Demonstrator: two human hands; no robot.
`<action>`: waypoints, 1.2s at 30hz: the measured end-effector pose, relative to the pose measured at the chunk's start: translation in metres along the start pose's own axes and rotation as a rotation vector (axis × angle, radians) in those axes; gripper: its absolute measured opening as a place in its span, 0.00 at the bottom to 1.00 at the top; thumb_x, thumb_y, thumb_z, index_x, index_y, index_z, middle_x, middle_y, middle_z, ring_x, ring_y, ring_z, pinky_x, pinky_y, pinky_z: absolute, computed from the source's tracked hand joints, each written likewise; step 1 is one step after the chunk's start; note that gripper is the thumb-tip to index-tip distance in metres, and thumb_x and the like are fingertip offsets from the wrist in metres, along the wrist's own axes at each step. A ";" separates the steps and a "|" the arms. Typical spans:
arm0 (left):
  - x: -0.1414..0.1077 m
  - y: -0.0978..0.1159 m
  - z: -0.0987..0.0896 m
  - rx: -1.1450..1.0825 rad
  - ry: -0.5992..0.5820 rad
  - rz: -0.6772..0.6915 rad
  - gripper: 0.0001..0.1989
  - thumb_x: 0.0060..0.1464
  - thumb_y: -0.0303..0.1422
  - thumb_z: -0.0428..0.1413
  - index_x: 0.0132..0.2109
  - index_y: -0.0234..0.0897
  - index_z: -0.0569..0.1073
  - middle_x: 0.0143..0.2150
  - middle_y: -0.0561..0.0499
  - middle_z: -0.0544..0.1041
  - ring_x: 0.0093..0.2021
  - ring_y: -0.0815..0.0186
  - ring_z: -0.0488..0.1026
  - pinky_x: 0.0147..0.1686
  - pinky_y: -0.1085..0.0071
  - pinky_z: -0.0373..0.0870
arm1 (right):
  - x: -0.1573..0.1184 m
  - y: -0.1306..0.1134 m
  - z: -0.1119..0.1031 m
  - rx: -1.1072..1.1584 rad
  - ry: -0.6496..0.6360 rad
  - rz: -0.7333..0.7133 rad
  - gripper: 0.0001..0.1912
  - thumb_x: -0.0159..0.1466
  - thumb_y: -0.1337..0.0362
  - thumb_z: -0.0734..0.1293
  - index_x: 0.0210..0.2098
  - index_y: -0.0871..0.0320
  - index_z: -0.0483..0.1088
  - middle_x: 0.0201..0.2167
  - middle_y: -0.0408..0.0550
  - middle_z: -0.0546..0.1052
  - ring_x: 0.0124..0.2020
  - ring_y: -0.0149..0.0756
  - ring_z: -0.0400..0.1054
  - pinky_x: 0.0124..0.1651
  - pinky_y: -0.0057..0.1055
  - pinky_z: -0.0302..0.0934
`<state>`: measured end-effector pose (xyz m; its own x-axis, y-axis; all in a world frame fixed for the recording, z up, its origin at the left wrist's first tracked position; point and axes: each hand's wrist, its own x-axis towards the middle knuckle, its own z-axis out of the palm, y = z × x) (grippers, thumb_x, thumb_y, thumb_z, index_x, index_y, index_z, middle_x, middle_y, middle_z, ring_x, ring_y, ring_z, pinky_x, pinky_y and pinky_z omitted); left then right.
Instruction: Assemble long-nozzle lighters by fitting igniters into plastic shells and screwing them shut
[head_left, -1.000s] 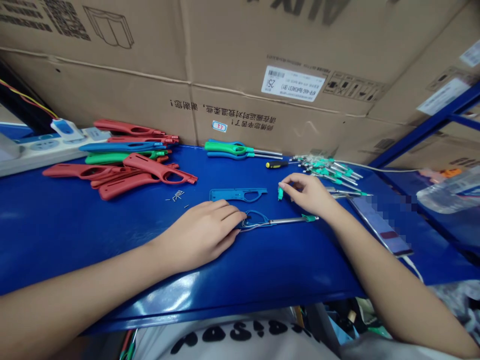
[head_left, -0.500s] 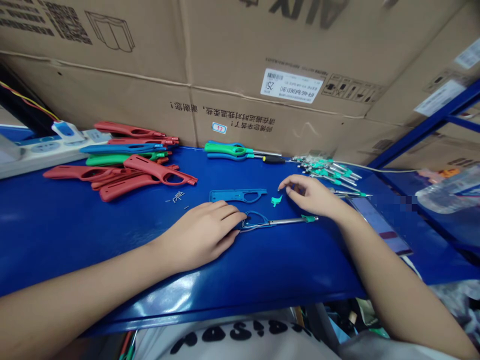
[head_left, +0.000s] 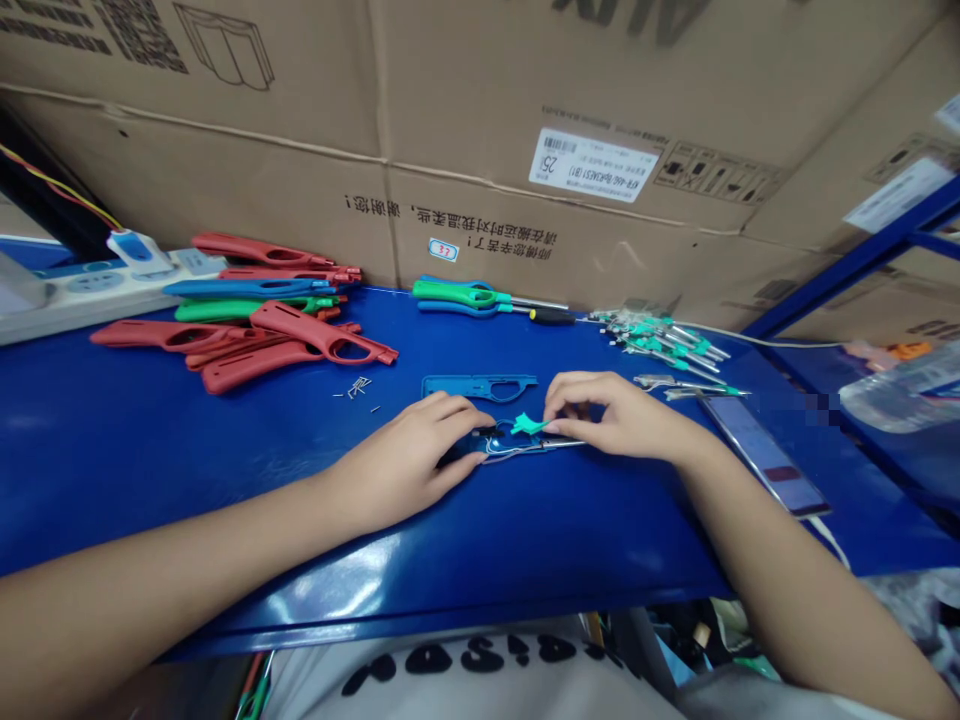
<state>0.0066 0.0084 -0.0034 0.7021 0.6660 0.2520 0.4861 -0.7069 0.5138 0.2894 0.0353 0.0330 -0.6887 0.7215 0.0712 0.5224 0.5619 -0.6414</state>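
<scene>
Between thumb and fingers, my right hand [head_left: 611,415] pinches a small teal piece [head_left: 529,425] just above an open blue lighter half [head_left: 517,452]. That half holds thin wires and a metal tube, which runs to the right under my right hand. My left hand [head_left: 420,450] grips the half's left end, near a small dark part; its fingers cover much of the handle. Behind both hands lies another blue shell half [head_left: 469,386], flat on the blue table [head_left: 420,575].
Red, blue and green lighter shells [head_left: 292,340] are piled at the left, beside small metal pins [head_left: 358,388] and a power strip [head_left: 97,290]. Assembled lighters [head_left: 457,295], a screwdriver [head_left: 551,316], tube parts [head_left: 660,340] and a phone [head_left: 765,455] lie behind and right. Cardboard [head_left: 465,100] stands at the back.
My right hand has moved left and picked the teal piece up off the table, bringing it over the blue half. My left hand's fingers have shifted slightly on the half.
</scene>
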 end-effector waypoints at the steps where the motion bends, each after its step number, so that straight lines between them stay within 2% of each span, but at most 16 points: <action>1: 0.000 -0.001 0.000 0.000 0.004 0.000 0.15 0.67 0.34 0.54 0.58 0.38 0.71 0.53 0.45 0.76 0.55 0.58 0.70 0.57 0.57 0.70 | 0.001 -0.002 0.004 0.019 -0.016 -0.002 0.06 0.66 0.62 0.69 0.35 0.58 0.75 0.36 0.48 0.76 0.36 0.35 0.70 0.38 0.32 0.64; 9: 0.002 -0.004 0.002 -0.017 0.003 -0.006 0.12 0.66 0.32 0.55 0.54 0.36 0.74 0.51 0.45 0.76 0.55 0.59 0.71 0.57 0.58 0.70 | 0.008 0.001 0.021 0.035 -0.005 -0.015 0.05 0.65 0.63 0.70 0.37 0.58 0.77 0.37 0.47 0.74 0.33 0.30 0.66 0.32 0.27 0.60; 16: 0.001 -0.001 0.001 -0.012 -0.010 -0.015 0.12 0.66 0.32 0.55 0.54 0.35 0.74 0.50 0.45 0.74 0.53 0.58 0.71 0.56 0.58 0.71 | 0.008 -0.002 0.027 -0.039 0.011 -0.080 0.05 0.68 0.65 0.67 0.37 0.58 0.76 0.37 0.47 0.74 0.37 0.33 0.69 0.40 0.30 0.63; 20: 0.002 0.001 -0.001 -0.006 -0.015 -0.036 0.12 0.66 0.33 0.55 0.54 0.36 0.74 0.50 0.44 0.74 0.54 0.57 0.71 0.56 0.56 0.71 | 0.008 -0.009 0.030 -0.226 -0.009 -0.102 0.07 0.71 0.65 0.63 0.39 0.58 0.73 0.40 0.49 0.74 0.39 0.35 0.70 0.42 0.32 0.63; 28: 0.003 0.001 -0.003 -0.056 -0.035 -0.100 0.11 0.64 0.33 0.56 0.52 0.37 0.74 0.50 0.45 0.73 0.53 0.57 0.72 0.56 0.56 0.71 | 0.006 -0.022 0.035 -0.654 -0.010 -0.246 0.13 0.74 0.65 0.56 0.39 0.60 0.70 0.37 0.51 0.73 0.30 0.34 0.64 0.30 0.30 0.53; 36: 0.001 0.002 -0.003 -0.045 -0.036 -0.107 0.11 0.64 0.33 0.55 0.51 0.36 0.74 0.49 0.45 0.73 0.53 0.56 0.71 0.55 0.56 0.71 | 0.007 -0.022 0.040 -0.700 -0.034 -0.250 0.13 0.74 0.66 0.56 0.40 0.60 0.70 0.38 0.50 0.73 0.29 0.33 0.62 0.28 0.31 0.49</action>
<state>0.0069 0.0088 0.0005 0.6663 0.7274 0.1644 0.5359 -0.6203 0.5727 0.2534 0.0119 0.0172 -0.8381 0.5321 0.1199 0.5387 0.8420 0.0286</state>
